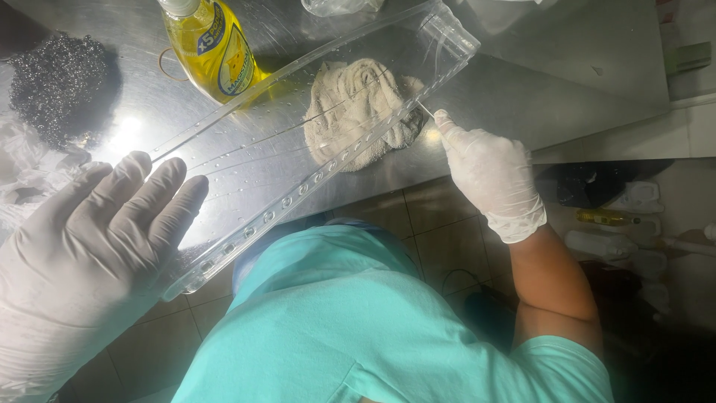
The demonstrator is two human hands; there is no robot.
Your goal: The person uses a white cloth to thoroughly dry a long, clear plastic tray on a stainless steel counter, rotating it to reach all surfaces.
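Standing over a steel counter (537, 82), the person holds one long clear plastic tray (298, 157), a shelf-like piece with a row of small holes along its near edge, slanting from lower left to upper right across the head view. It rests on the counter, wet with droplets.

The left hand (82, 254), in a pale glove, lies open and flat with fingers spread against the tray's lower left end, pressing on it rather than closing around it. The right hand (492, 175), also gloved, is near the tray's upper right end; its fingers are curled and the thumb and forefinger pinch a thin rod-like piece (426, 112) at the tray's near edge. What that thin piece is I cannot tell.

Seen through the clear plastic, one crumpled beige cloth (365, 112) lies on the counter beneath the tray's right half. One yellow dish soap bottle (209, 48) lies just behind the tray's far edge, and one dark steel wool pad (56, 86) sits at the upper left, well apart from both hands. Two gloved hands, one tray, one cloth, one bottle, one scouring pad. The person's teal shirt (350, 321) fills the lower middle.
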